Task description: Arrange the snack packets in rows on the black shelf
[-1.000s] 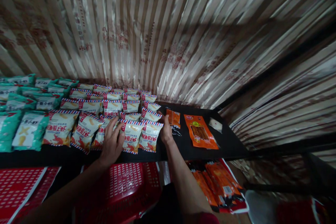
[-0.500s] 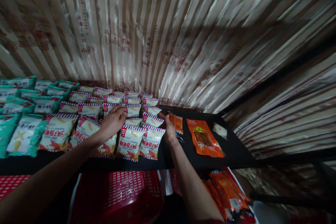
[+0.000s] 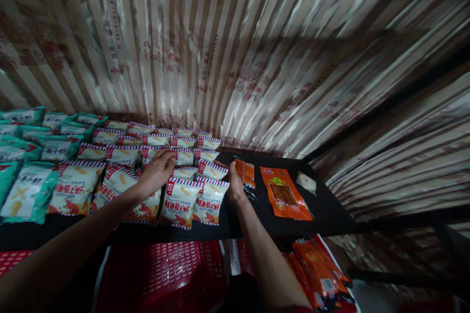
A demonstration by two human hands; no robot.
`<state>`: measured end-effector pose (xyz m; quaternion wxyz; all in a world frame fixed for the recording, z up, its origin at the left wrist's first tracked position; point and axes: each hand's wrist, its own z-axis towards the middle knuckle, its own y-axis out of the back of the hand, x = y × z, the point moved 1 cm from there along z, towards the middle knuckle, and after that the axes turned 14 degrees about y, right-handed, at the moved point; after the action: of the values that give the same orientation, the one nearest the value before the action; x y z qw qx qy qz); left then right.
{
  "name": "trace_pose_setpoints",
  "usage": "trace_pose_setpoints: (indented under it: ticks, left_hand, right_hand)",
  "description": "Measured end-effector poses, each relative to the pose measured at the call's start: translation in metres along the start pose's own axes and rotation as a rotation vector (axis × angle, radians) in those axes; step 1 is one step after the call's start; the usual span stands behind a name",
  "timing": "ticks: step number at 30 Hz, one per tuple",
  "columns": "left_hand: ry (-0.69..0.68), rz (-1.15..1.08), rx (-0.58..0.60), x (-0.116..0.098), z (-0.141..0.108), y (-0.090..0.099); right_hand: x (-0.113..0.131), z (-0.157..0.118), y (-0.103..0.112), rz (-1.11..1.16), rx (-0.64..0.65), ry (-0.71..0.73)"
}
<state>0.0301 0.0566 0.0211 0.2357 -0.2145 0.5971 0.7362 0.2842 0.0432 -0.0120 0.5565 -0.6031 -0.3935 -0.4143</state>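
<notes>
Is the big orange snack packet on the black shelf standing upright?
No, the orange packet lies flat on the black shelf.

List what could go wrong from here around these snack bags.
The front white bags stand near the shelf edge, so a tug might drop one toward the red basket below. The left hand reaches over packed bags and could topple some. The right hand, beside the small orange packet, might nudge it.

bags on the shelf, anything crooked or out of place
The second front-row white snack bag from the left sits askew, its top edge slanting. A small white item lies alone at the right, matching nothing nearby.
</notes>
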Motion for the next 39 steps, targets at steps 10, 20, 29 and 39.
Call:
trace_pose_setpoints:
  ticks: [10, 20, 29, 39]
  left_hand:
    - [-0.182, 0.245, -0.065, -0.011, 0.034, 0.014]
    - [-0.242, 0.556, 0.178, -0.021, 0.078, 0.004]
    - [-0.308, 0.501, 0.187, -0.010, 0.082, 0.002]
    - [-0.287, 0.460, 0.187, -0.004, 0.094, 0.005]
  right_hand:
    - [0.005, 0.034, 0.015, -0.113, -0.117, 0.084]
    - [0.017, 0.042, -0.009, -0.067, 0.146, -0.020]
    - [0.023, 0.054, -0.003, -0.138, 0.144, -0.042]
    - [0.007, 0.092, 0.008, -0.186, -0.110, 0.024]
